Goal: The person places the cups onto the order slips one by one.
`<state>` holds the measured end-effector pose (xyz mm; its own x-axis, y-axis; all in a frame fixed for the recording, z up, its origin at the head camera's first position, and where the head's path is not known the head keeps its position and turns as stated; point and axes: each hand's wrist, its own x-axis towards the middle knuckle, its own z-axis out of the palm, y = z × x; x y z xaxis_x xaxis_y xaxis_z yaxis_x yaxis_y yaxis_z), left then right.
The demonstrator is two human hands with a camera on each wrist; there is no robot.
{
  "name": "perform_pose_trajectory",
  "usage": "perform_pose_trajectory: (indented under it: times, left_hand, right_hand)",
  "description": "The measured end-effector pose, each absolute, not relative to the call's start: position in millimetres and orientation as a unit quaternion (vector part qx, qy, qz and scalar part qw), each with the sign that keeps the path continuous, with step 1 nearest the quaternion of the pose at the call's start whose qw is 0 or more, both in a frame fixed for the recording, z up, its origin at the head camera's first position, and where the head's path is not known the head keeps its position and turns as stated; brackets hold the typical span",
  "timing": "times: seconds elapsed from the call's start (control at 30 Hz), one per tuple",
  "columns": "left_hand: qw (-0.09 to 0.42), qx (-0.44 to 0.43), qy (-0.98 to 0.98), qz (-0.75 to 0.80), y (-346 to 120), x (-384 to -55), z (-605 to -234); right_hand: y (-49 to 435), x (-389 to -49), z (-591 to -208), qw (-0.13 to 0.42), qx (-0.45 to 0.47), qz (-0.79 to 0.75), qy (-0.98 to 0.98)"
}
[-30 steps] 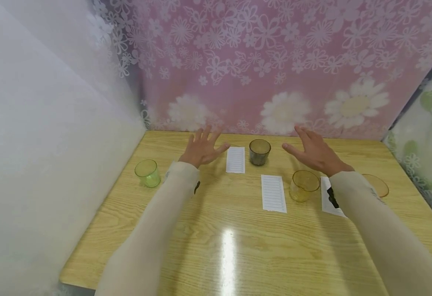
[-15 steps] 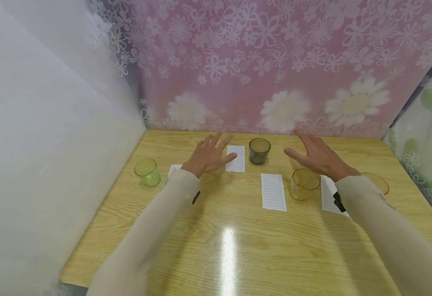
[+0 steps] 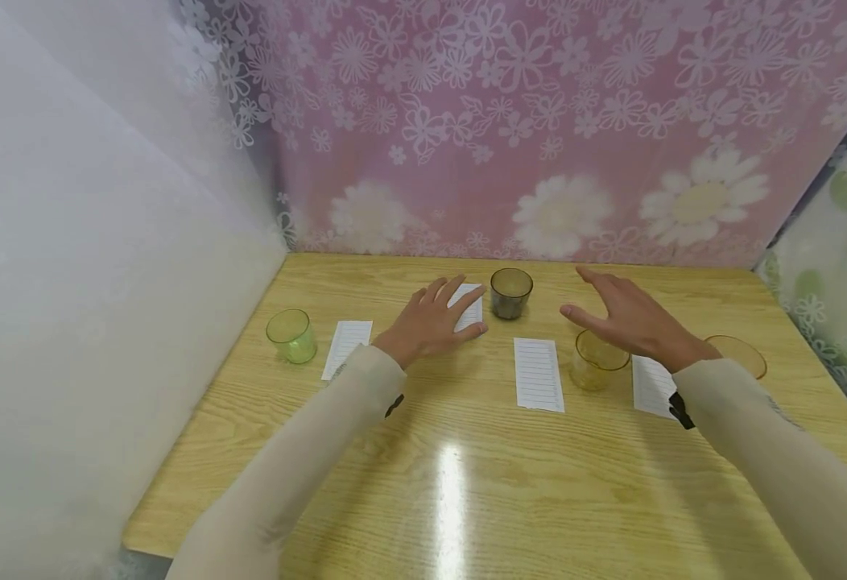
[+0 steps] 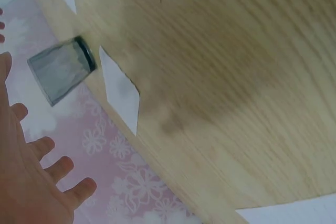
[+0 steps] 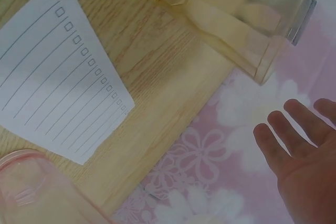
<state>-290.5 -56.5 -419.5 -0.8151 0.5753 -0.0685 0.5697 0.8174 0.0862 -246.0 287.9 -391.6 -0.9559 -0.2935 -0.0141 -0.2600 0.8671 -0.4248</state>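
Note:
My left hand (image 3: 434, 322) hovers with spread fingers over a lined paper slip (image 3: 473, 309), its fingertips left of a smoky grey glass (image 3: 511, 295). In the left wrist view that glass (image 4: 63, 71) stands past the fingers, near the table's back edge. My right hand (image 3: 630, 322), fingers extended and thumb apart, is above and behind an amber glass (image 3: 588, 372) and overlaps its rim in the head view. The right wrist view shows the amber glass (image 5: 231, 30) beside the hand (image 5: 310, 156). Neither hand holds anything.
A green glass (image 3: 293, 337) stands at the left with a paper slip (image 3: 347, 346) beside it. More lined slips lie at the centre (image 3: 538, 374) and under the right wrist (image 3: 654, 388). A pinkish-orange glass (image 3: 738, 354) is partly behind the right sleeve. A flowered pink cloth (image 3: 467, 161) hangs behind the table.
My left hand has moved right and nearer, toward the smoky glass, uncovering the left paper slip. My right hand has shifted slightly right and nearer, over the amber glass's rim.

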Motion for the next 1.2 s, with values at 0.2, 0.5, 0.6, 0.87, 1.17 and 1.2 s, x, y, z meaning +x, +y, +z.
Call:
perform_pose_trajectory:
  times: [0.2,0.5,0.6,0.87,1.17,1.2]
  left_hand:
    - [0.058,0.321,0.945,0.027,-45,-278,-424]
    - [0.083,0.341,0.935,0.057,-32,-261,-429]
    - [0.087,0.348,0.931,0.065,-28,-257,-431]
    - [0.095,0.357,0.927,0.071,-20,-247,-440]
    - [0.098,0.366,0.924,0.046,-8,-240,-454]
    - [0.097,0.367,0.924,0.04,-7,-239,-456]
  right_hand:
    - [292,-235,-392,0.039,-0.14,-0.208,0.967]
    - [297,-221,-395,0.041,-0.139,-0.205,0.968]
    - [299,-218,-396,0.039,-0.142,-0.201,0.968]
    - [304,-208,-401,0.045,-0.141,-0.192,0.97]
    - [310,-198,-405,0.042,-0.144,-0.187,0.971]
    - [310,-197,-406,0.042,-0.144,-0.186,0.971]
